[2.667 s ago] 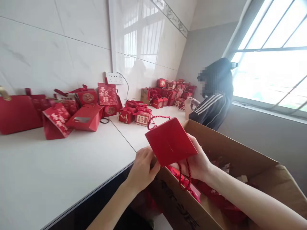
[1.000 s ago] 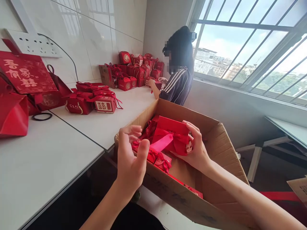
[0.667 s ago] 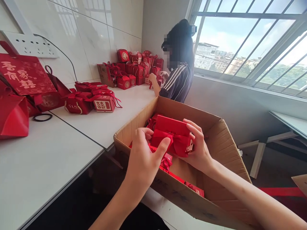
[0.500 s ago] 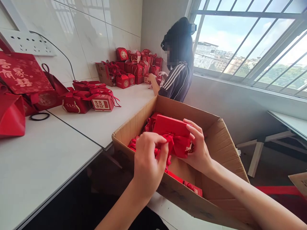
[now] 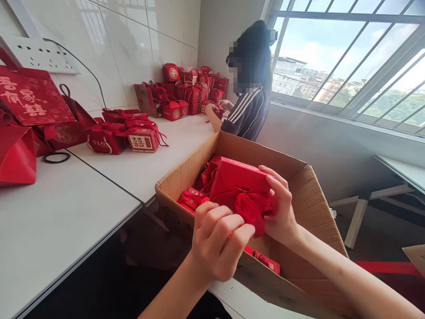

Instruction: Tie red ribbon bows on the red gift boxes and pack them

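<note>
A red gift box with a ribbon bow on its front is tilted above the open carton. My right hand grips its right end, fingers along the top edge and side. Close in front of the bow is my left hand, its back towards me and its fingers curled at the ribbon's lower loop; the fingertips are mostly hidden. Beneath them, the cardboard carton contains several smaller red boxes, some with ribbons.
Red gift boxes and a red bag rest on the white table at left, beside a black ring. Further back, another person handles a red box by a large pile. A barred window fills the right.
My left hand has turned from a visible pinch on the ribbon to show its curled knuckles, and sits slightly lower and further right. The gift box has tilted, and its bow hangs lower.
</note>
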